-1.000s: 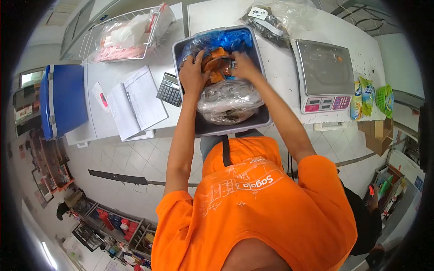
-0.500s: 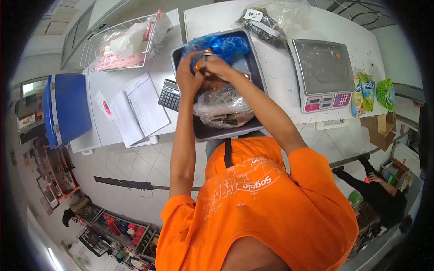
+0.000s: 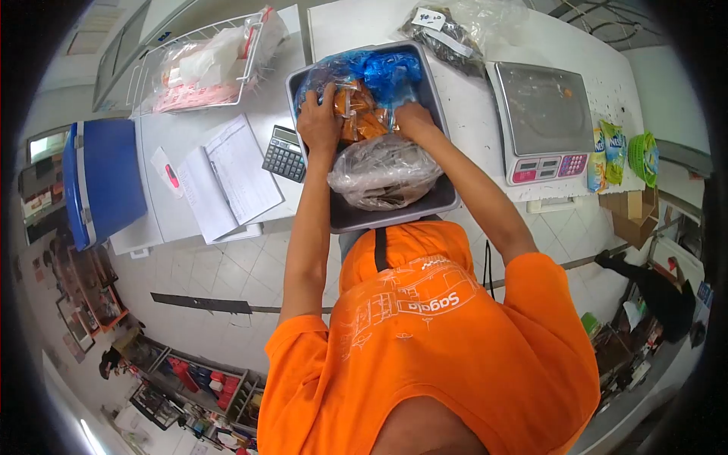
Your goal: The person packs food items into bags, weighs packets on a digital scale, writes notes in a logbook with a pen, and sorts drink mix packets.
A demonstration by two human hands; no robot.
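Note:
A grey plastic tub (image 3: 356, 223) stands in front of me on the white table. Inside it, a blue plastic bag (image 3: 390, 70) lies spread open around several small clear packets with orange-brown contents (image 3: 355, 106). My left hand (image 3: 320, 123) is at the bag's left side, its fingers bent over the blue plastic beside the packets. On the right side, my right hand (image 3: 414, 120) is closed on the bag's edge; its fingertips are partly hidden. Nearer to me in the tub lies a clear plastic bag (image 3: 385, 171) with brownish contents.
Left of the tub are a calculator (image 3: 285, 153), an open notebook (image 3: 239, 178), a white wire basket (image 3: 201, 68) and a blue cooler box (image 3: 110, 182). To the right stand a weighing scale (image 3: 544, 114), a dark-filled bag (image 3: 447, 42) and drink pouches (image 3: 614, 152). Another person (image 3: 660, 292) is far right.
My hands were close together over an orange packet above the tub. Now they are apart at the two sides of the blue bag, and the orange-brown packets show between them.

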